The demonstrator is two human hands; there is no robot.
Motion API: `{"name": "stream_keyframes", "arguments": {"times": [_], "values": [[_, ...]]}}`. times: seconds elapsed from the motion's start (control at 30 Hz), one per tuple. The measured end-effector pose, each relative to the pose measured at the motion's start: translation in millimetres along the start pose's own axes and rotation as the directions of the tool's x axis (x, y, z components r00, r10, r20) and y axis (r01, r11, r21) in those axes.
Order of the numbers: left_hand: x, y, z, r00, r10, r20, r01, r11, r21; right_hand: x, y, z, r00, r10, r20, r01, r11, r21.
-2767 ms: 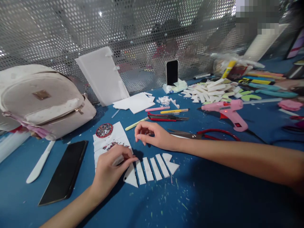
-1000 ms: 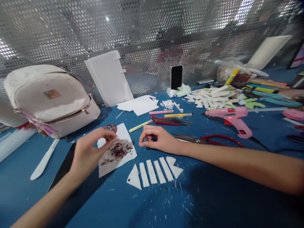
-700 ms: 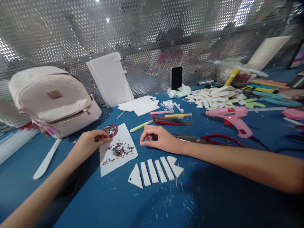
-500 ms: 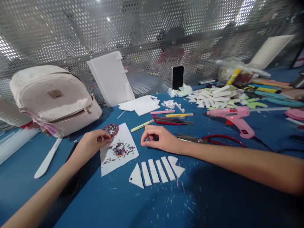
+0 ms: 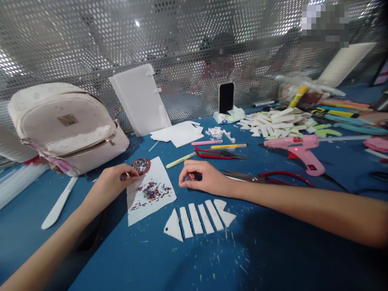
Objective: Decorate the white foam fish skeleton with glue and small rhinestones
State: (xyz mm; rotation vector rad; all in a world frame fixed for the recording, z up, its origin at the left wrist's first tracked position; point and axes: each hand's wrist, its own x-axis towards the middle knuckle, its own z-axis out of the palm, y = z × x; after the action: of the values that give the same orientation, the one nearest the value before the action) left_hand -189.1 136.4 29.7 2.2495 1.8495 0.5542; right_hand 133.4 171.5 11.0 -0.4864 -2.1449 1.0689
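Observation:
My left hand is closed in a pinch at the left edge of a sheet of white paper, right beside a small red-rimmed dish of beads. What sits between its fingertips, if anything, is too small to make out. Loose multicoloured beads lie scattered over the paper. To the right, my right hand rests on the table, thumb and fingertips together, and their contents are hidden. In front of it, several white foam pieces are laid out as a fish, with a holed head at the left and a notched tail.
Behind the hands lie a red utility knife, markers and red-handled pliers. A pink glue gun with a lit light stands right, before a foam-scrap pile. A backpack and plastic knife are left.
My left hand has shifted slightly left, away from the beads, its fingertips still together. My right hand stays almost where it was, and the foam pieces have not moved.

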Motion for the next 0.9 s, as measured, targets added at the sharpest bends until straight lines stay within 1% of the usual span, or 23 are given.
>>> {"name": "stream_keyframes", "arguments": {"times": [0.07, 0.17, 0.3, 0.4, 0.67, 0.9], "values": [[-0.1, 3.8, -0.2, 1.000, 0.009, 0.012, -0.009, 1.000, -0.015, 0.3, -0.8, -0.2, 1.000, 0.002, 0.001, -0.002, 1.000, -0.003], [-2.8, 14.6, 3.1, 0.997, 0.044, 0.056, -0.042, 0.998, -0.042, 0.7, -1.1, -0.6, 1.000, 0.011, 0.009, -0.010, 1.000, -0.017], [-8.9, 31.8, 7.7, 0.986, 0.133, 0.098, -0.124, 0.988, -0.091, 0.8, -0.8, -1.3, 1.000, 0.009, 0.013, -0.009, 1.000, -0.022], [-11.4, 39.3, 9.2, 0.976, 0.189, 0.109, -0.177, 0.978, -0.112, 0.6, -1.0, -1.2, 1.000, 0.015, 0.014, -0.014, 1.000, -0.028], [-9.3, 41.8, 18.5, 0.972, 0.209, 0.106, -0.194, 0.972, -0.132, 0.5, -1.1, -0.5, 1.000, 0.016, 0.018, -0.015, 0.999, -0.030], [-8.5, 43.4, 21.1, 0.968, 0.220, 0.122, -0.202, 0.968, -0.148, 0.7, -1.0, -0.4, 1.000, 0.023, 0.019, -0.023, 0.999, -0.033]]}}
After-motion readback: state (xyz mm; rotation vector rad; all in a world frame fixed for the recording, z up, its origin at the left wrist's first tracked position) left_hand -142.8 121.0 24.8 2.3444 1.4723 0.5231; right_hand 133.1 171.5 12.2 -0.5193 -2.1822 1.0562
